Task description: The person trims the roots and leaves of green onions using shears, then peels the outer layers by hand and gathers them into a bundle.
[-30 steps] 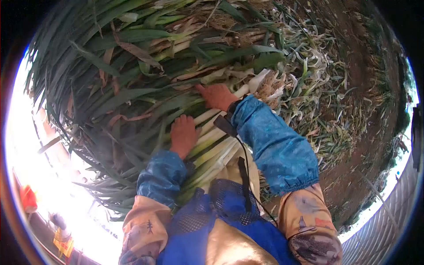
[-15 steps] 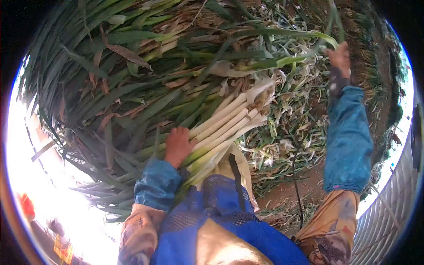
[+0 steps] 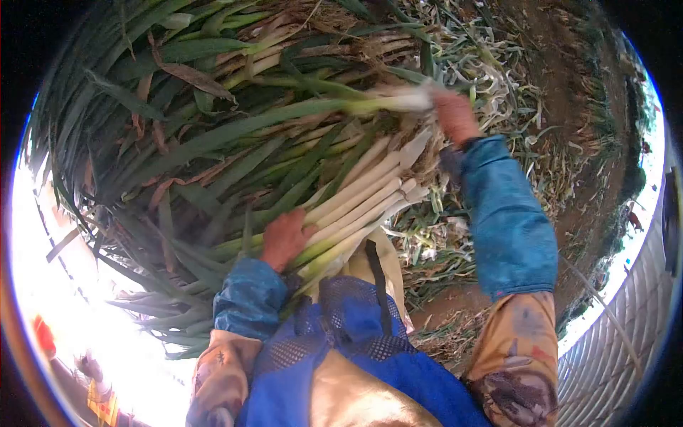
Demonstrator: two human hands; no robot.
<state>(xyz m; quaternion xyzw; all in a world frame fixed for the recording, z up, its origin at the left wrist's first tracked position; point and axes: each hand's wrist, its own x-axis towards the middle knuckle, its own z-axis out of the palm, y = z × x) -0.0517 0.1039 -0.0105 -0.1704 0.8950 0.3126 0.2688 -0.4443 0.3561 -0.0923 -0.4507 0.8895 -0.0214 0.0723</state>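
A bundle of leeks with white shafts and brown roots lies slantwise against my lap, roots toward the upper right. My left hand is closed over the stalks at the lower part of this bundle, thumb along the near side. Above the bundle's root end, my right hand grips a single leek near its white end. That white end is blurred by motion, and its long green leaves trail left across the pile.
A large heap of leeks fills the left and back. Peeled leaf scraps litter the ground on the right, beside bare soil. A ribbed grey surface stands at the lower right. A blue mesh garment covers my lap.
My right hand has swung left and closer, from the far right to just above the bundle's roots, bringing the leek over the pile. My left hand has stayed almost still on the bundle.
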